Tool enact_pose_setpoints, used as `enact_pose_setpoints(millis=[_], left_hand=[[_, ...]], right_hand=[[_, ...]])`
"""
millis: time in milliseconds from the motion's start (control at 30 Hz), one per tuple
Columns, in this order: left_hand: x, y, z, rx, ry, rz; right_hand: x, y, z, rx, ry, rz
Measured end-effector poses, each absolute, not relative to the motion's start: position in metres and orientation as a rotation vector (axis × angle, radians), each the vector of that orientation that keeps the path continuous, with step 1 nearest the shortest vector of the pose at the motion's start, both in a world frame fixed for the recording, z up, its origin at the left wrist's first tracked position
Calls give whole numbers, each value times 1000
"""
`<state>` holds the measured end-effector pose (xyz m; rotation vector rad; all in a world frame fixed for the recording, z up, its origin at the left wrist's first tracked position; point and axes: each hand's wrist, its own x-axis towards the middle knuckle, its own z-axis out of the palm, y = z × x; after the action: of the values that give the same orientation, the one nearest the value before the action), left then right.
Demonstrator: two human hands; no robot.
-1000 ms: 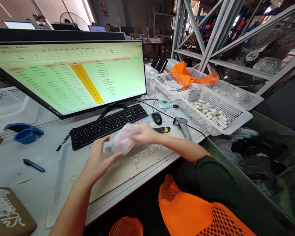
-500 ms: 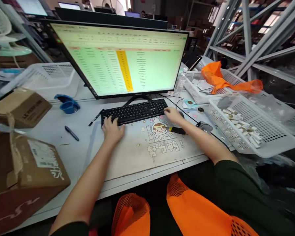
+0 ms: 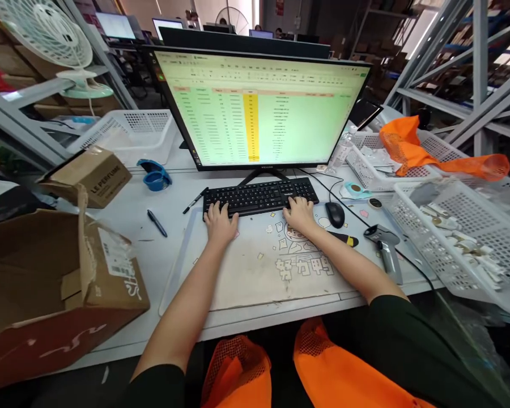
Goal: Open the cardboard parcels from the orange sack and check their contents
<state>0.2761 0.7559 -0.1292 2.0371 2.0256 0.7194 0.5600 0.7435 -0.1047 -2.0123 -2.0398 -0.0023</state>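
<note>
My left hand point(image 3: 221, 223) rests at the left front of the black keyboard point(image 3: 255, 198), its fingers apart over the keys and the thumb out to the side. On the right part of the keyboard lies my right hand point(image 3: 299, 214), fingers spread on the keys, the wrist over the printed desk mat point(image 3: 246, 272). Neither hand holds anything. Just right of that hand sits a black mouse point(image 3: 335, 215). A monitor point(image 3: 297, 124) behind the keyboard displays a spreadsheet with one yellow column. Under my right forearm, a black and yellow handle point(image 3: 344, 238) is partly hidden.
A barcode scanner point(image 3: 385, 249) lies at right beside a white basket point(image 3: 442, 243) of small pale pieces. An open cardboard box point(image 3: 110, 289) and a smaller box point(image 3: 96, 178) stand at left. Pens point(image 3: 157, 223), a blue object point(image 3: 155, 177) and a water bottle point(image 3: 342, 150) are also on the desk.
My right hand has moved from beside the mouse onto the keyboard's right part, uncovering the mouse. The left hand stays at the keys. The view has swung left.
</note>
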Motion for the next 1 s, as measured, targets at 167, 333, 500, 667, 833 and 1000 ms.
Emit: enact_pose_setpoints(millis=[167,333,500,667,833,1000], left_hand=[[275,759,-131,2040,2032,714],[274,760,-131,2037,2055,696],[275,762,-132,2051,2073,679],[276,766,-133,2067,2079,673],[275,767,-135,2067,2073,698],[273,766,-134,2049,2060,716]], right_hand=[[562,733,-113,-1979,-2050,-42],[565,733,-115,-1982,-2017,-42],[563,740,-112,-2022,-1995,-13],[559,746,-111,-2055,-1986,0],[562,744,-111,-2041,-2013,-7],[568,739,-109,-2048,-2011,18]])
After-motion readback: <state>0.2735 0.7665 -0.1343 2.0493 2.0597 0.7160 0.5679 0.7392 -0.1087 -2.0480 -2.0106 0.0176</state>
